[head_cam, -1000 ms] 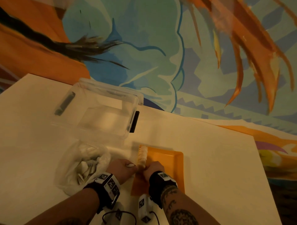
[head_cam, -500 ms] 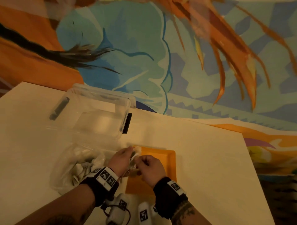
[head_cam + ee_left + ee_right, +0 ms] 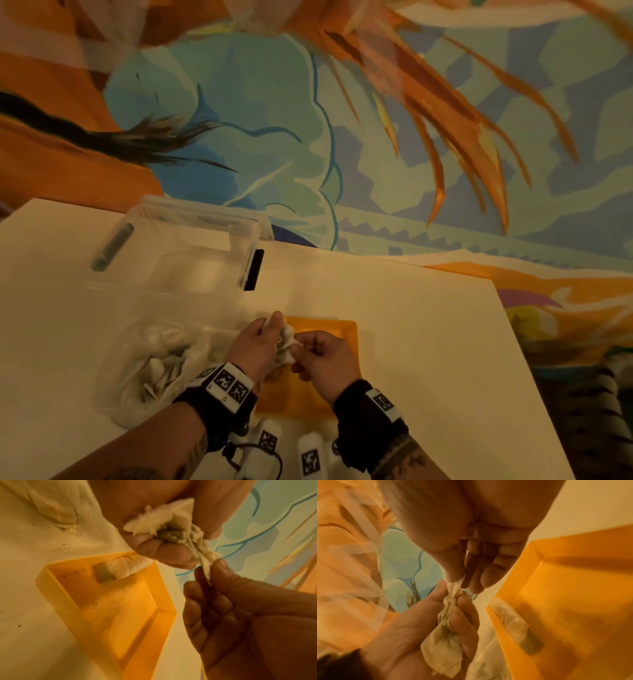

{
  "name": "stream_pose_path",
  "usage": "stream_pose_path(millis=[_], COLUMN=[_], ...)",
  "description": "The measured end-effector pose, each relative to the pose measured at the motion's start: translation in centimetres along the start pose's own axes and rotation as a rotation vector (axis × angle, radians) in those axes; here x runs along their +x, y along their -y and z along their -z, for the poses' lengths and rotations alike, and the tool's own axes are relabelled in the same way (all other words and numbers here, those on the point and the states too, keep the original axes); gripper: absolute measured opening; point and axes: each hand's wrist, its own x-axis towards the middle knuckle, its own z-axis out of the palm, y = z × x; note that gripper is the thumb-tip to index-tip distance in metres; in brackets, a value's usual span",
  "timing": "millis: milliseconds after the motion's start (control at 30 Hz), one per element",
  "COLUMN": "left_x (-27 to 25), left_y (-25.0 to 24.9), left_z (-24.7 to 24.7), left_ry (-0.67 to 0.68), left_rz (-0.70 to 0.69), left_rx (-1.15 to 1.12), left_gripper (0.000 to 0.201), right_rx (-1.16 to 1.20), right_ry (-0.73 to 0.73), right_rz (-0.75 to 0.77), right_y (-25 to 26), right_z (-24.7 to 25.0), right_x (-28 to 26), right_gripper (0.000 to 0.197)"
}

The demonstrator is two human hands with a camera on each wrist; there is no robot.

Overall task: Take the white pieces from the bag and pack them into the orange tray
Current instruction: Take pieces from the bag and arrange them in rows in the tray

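Note:
My left hand [image 3: 260,341] grips a bunch of crumpled white pieces [image 3: 287,346] [image 3: 164,524] [image 3: 444,635] above the left edge of the orange tray [image 3: 346,329] [image 3: 120,615] [image 3: 573,588]. My right hand [image 3: 325,356] pinches one corner of a piece between thumb and forefinger. A row of white pieces [image 3: 123,566] [image 3: 511,620] stands packed along the tray's left wall. The clear plastic bag [image 3: 154,363] with several more white pieces lies left of my hands.
A clear plastic box [image 3: 191,253] with black latches stands behind the bag on the cream table [image 3: 411,342]. A painted wall rises behind the table. The table's right edge runs diagonally at the right.
Both hands have lifted from the row in the tray. My left hand now holds a bunch of pieces and my right hand pinches one of them.

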Motion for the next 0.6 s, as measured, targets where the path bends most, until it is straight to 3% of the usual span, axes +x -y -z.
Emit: stream_pose_path(millis=[100, 300, 500, 600], left_x=[-0.4, -0.7, -0.6, -0.7], left_y=[0.1, 0.3, 0.5, 0.3], left_z=[-0.3, -0.3, 0.5, 1.0], left_ry=[0.043, 0.053, 0.125, 0.116], left_rz=[0.026, -0.033, -0.034, -0.045], left_rx=[-0.097, -0.058, -0.043, 0.002], left_gripper=[0.04, 0.029, 0.025, 0.022], right_rx=[-0.106, -0.314, -0.095, -0.157], right_ry=[-0.025, -0.075, -0.091, -0.126], right_rz=[0.025, 0.115, 0.103, 0.13], right_y=[0.1, 1.2, 2.1, 2.3], right_z=[0.5, 1.8, 2.5, 3.0], right_x=[-0.2, 0.1, 1.0, 1.8], right_gripper=[0.007, 0.012, 0.009, 0.012])
